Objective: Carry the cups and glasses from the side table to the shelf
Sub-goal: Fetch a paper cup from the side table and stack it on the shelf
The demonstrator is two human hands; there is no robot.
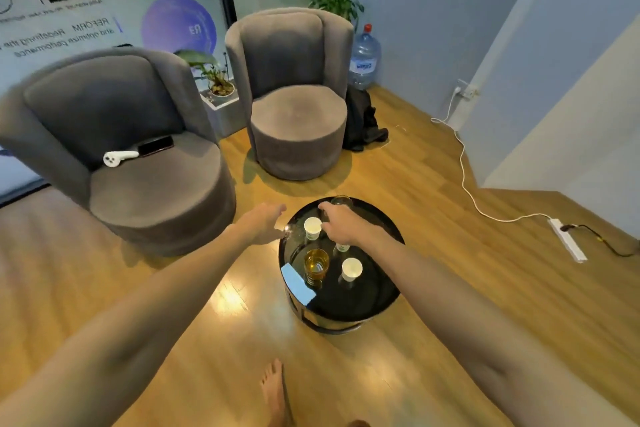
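Head view shows both hands reaching over the round black table (377, 302), the right hand (341, 224) with fingers curled down toward the far glass (341, 200) just beyond them, grip unclear, the left hand (266, 222) with fingers loosely apart beside a small clear glass (286, 230), presumably to take one each.

Round side table (377, 291) w/ glossy black top, mirror-like; white paper cups (352, 269), matt; clear amber glass (316, 262); armchairs (156, 163) in matt grey fabric; polished wood-look floor (214, 357).

Mirrored "R3", "REFORM" on glass wall (104, 10)
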